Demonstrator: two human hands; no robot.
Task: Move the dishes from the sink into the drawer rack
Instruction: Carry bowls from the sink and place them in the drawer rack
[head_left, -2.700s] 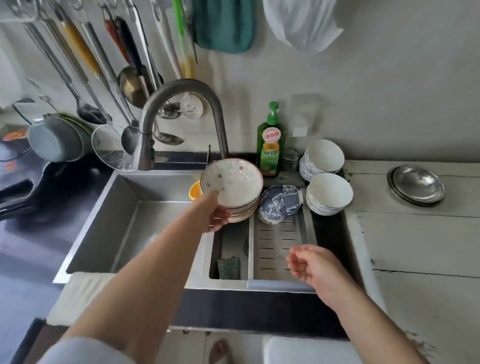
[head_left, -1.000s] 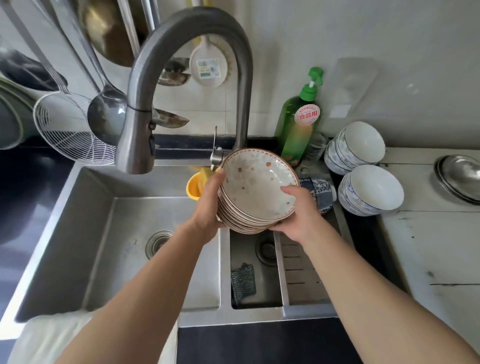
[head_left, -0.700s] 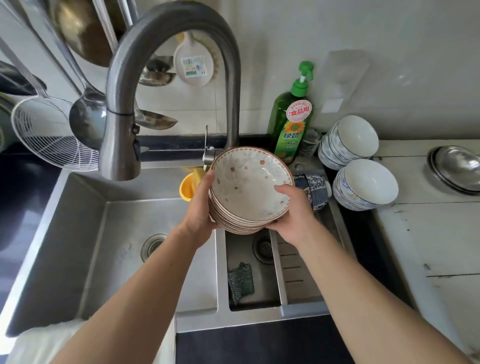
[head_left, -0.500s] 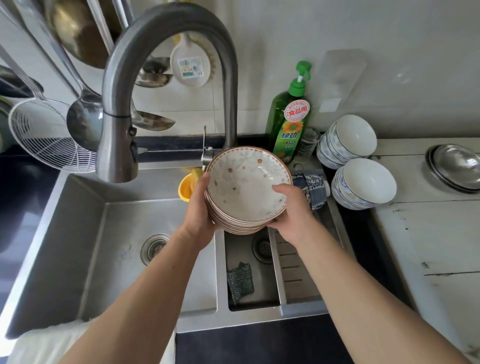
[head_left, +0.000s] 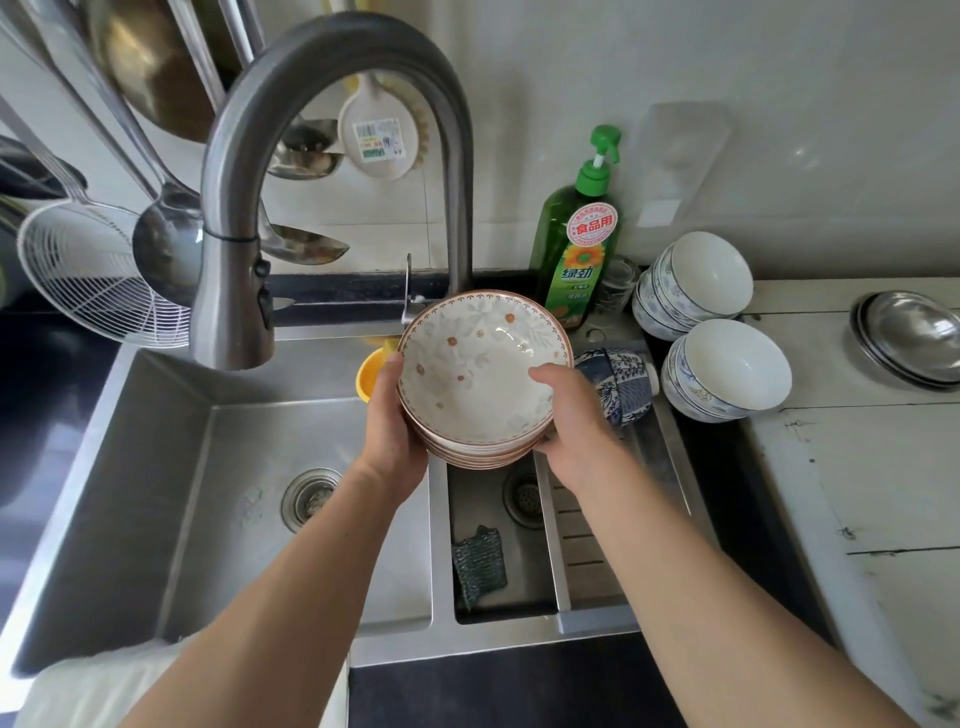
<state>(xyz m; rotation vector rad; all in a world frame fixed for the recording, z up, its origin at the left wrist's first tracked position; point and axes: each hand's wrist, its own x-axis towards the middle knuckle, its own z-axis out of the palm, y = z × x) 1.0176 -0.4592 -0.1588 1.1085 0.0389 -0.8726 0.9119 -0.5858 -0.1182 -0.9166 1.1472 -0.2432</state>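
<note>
Bowl stack (head_left: 480, 379) gripped between left hand (head_left: 392, 415); right hand (head_left: 574, 415)

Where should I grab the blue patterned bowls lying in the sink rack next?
The blue patterned bowls lie on their side, feet toward the right. Probably best to come from above, hands cupping the rounded walls from both ends, since the rims are partly hidden behind the right hand.
</note>
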